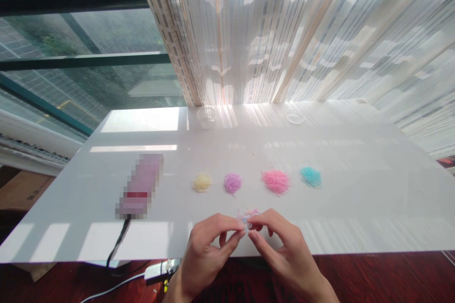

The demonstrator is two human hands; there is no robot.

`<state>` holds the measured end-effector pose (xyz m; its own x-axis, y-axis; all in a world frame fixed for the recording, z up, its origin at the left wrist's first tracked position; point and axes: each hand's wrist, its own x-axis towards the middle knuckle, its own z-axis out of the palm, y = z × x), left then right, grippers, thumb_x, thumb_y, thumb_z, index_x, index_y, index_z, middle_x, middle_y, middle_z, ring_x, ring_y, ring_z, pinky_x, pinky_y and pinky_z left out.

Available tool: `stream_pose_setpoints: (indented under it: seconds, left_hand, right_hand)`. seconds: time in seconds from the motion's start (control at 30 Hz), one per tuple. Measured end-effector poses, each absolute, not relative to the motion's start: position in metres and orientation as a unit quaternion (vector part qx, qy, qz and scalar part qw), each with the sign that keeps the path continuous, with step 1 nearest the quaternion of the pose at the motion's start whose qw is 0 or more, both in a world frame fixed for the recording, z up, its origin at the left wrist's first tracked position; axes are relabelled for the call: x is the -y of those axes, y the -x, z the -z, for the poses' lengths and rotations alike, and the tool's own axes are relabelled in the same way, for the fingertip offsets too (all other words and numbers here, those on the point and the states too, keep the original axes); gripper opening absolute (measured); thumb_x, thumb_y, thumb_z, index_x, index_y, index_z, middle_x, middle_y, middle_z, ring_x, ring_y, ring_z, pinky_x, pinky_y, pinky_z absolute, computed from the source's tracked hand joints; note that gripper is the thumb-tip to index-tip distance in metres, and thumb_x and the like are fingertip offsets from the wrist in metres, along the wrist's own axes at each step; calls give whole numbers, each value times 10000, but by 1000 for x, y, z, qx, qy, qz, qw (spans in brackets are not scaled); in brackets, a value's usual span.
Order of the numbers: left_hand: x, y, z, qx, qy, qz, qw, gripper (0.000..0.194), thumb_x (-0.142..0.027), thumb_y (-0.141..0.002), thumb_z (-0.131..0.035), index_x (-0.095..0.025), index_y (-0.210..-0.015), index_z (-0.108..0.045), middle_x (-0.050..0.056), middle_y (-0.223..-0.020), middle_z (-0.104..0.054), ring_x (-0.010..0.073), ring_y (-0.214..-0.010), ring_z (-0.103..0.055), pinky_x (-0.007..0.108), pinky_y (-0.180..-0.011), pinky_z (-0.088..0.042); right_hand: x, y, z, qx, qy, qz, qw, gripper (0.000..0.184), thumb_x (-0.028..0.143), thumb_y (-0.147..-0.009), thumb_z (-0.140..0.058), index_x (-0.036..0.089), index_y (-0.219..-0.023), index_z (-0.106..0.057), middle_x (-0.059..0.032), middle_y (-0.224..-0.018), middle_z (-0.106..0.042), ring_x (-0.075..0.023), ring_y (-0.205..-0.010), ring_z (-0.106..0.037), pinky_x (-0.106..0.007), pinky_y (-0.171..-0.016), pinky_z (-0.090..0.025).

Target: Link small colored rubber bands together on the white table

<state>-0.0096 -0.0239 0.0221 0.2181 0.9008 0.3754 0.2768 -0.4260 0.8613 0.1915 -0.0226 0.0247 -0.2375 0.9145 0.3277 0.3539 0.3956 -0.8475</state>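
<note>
My left hand (213,241) is closed, its thumb and forefinger pinched together near the table's front edge. Facing it, my right hand (284,241) bends its thumb and forefinger towards the same spot. A tiny pale bluish strand (248,225) shows between the fingertips; its exact shape is too small to make out. Just beyond the fingers lies a small mixed-colour heap of thin strands (250,212), partly hidden by them. Farther back, separate heaps of similar strands form a row: yellow (202,182), purple (233,183), pink (276,182) and teal (311,176).
A clear round container (206,117) and a clear round lid or dish (295,117) stand at the back of the white table (170,236). To the left lies a pixelated purple object (142,187) with a black cable (119,244). A white power strip (158,271) is below the front edge.
</note>
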Motion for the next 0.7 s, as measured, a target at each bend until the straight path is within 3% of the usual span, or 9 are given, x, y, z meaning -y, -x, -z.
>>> stream_pose_setpoints:
  seconds: [0.2, 0.7]
  left_hand:
    - [24, 10, -21, -417, -705, -466, 333, 170, -79, -923, -731, -223, -1013, -737, 17, -888, -785, 108, -741, -719, 162, -603, -561]
    - [23, 5, -25, -412, -686, -496, 336, 162, -77, -901, -743, -216, -986, -745, 23, -834, -773, 104, -663, -675, 156, -539, -541]
  right_hand:
    - [22, -192, -28, 719, 435, -334, 427, 101, 181, -994, -632, 234, -998, -718, -5, -822, -741, -137, -729, -662, -239, -702, -560]
    - [23, -194, -28, 708, 430, -325, 456, 97, 152, -954, -656, 226, -974, -715, -9, -800, -741, -141, -698, -672, -232, -641, -558]
